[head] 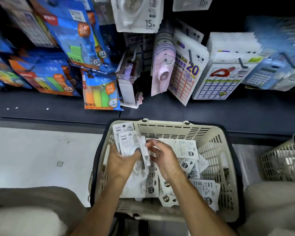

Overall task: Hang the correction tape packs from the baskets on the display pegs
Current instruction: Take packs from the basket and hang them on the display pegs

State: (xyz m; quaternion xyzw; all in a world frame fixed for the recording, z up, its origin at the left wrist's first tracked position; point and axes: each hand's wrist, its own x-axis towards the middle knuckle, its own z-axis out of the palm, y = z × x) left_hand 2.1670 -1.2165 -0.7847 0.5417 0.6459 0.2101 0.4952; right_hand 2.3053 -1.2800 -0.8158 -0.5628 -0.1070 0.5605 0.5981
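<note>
Head view, looking down into a cream basket (213, 133) with a dark rim, lower centre of the frame, standing on the floor (32, 150) in front of a dark shelf base (228, 113).

Left hand (121, 160): grip clamped on a small stack of white correction tape packs (126, 140), thumb across the front pack, the stack held upright over the basket's upper left corner.

Right hand (163, 155): fingers curled, grip pinched on the edge of one more pack (146, 150), which stands edge-on, touching the right side of the held stack.

Loose packs (186, 149) lie in a heap on the basket bottom, right of and beneath both hands, some face up, some face down, overlapping.

A second basket (279, 160) shows at the right edge of the frame, partly cut off; contents unclear.

Upper half of the frame: display pegs carry hanging goods. White packs marked 15m (136, 14) hang at top centre. Below them, a row of pale pink tape dispensers (162, 65) on one peg. Right of that, label sheets (187, 70) and a calculator pack (266, 72). Upper left, blue packs with coloured blocks (71, 34), one (100, 92) hanging lowest near centre.

Light trouser knees show at the lower left and lower right corners.
</note>
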